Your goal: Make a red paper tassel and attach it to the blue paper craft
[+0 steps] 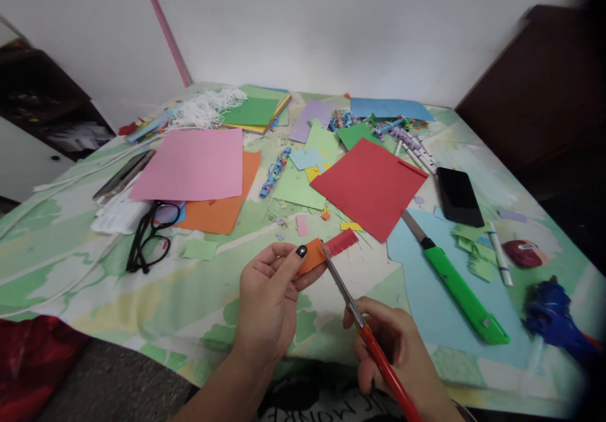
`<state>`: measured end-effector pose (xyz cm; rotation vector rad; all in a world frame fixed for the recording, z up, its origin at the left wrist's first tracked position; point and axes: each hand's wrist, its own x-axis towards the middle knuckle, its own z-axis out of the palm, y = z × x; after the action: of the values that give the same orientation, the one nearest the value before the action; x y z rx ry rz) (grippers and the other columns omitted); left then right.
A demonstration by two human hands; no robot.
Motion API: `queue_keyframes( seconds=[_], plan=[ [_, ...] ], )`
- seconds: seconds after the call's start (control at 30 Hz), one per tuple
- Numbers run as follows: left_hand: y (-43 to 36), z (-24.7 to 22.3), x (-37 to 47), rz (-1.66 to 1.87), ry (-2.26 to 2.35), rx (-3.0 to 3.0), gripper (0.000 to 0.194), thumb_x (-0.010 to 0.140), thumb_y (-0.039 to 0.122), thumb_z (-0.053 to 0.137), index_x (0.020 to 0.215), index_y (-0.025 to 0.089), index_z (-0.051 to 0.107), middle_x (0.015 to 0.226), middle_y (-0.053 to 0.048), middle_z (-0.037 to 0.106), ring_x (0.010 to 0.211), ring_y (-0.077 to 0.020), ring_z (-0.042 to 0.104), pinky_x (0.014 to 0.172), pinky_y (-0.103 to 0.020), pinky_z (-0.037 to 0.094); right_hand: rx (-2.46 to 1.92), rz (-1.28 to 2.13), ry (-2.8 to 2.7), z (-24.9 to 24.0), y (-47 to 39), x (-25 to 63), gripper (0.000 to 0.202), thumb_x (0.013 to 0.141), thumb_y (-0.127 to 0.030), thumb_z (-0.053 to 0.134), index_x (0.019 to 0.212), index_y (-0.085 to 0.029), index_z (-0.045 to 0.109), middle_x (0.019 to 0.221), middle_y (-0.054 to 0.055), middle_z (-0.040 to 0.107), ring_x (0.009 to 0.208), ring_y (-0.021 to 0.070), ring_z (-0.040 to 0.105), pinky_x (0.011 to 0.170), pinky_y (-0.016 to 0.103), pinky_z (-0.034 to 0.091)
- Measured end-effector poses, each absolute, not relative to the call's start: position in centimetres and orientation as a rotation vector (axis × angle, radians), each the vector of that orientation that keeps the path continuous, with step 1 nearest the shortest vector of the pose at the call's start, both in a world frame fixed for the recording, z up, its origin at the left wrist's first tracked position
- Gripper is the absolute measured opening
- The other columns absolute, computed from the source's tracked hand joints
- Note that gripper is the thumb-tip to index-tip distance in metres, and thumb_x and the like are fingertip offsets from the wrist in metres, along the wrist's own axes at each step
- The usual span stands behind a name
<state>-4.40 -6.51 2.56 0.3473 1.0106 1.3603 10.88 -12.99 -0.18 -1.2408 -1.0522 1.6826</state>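
Note:
Between the thumb and fingers of my left hand (272,292) is a small piece of orange paper (310,256). My right hand (392,343) grips a pair of scissors (348,299) with red handles. The blade tips meet the right edge of the orange paper; whether the blades are apart is hard to tell. Just beyond lies a fringed strip of red paper (341,243) on the tablecloth. A large red sheet (372,188) rests farther back, and a small yellow strip (351,226) lies near its lower corner.
A green utility knife (466,295) with its blade out lies on light blue paper (426,283) at right. Nearby are a black phone (458,196) and a blue glue gun (556,314). Black glasses (151,239), pink paper (194,163) and white string (208,107) occupy the left.

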Motion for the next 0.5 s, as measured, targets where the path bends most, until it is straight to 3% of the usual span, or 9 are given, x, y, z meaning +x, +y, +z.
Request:
queue_keyframes(
  seconds=[0.27, 0.5],
  plan=[
    [-6.5, 2.7, -4.4, 1.355, 0.994, 0.329, 0.022, 0.064, 0.017, 0.079, 0.072, 0.013, 0.058, 0.068, -0.005, 0.073, 0.076, -0.0206, 0.073, 0.071, -0.032, 0.06, -1.314, 1.637, -1.067, -0.4, -13.1, 10.7, 0.035, 0.052, -0.021, 0.079, 0.08, -0.02, 0.057, 0.045, -0.01, 0.04, 0.036, 0.0071, 0.041, 0.035, 0.017, 0.035],
    [-6.5, 2.7, -4.4, 1.353, 1.01, 0.338, 0.024, 0.063, 0.02, 0.08, 0.072, 0.013, 0.059, 0.069, -0.005, 0.072, 0.078, -0.0224, 0.073, 0.074, -0.035, 0.059, -1.345, 1.554, -1.001, -2.8, -14.2, 10.8, 0.045, 0.055, -0.033, 0.083, 0.092, -0.02, 0.061, 0.045, -0.011, 0.039, 0.035, 0.009, 0.042, 0.035, 0.021, 0.04]
  ],
)
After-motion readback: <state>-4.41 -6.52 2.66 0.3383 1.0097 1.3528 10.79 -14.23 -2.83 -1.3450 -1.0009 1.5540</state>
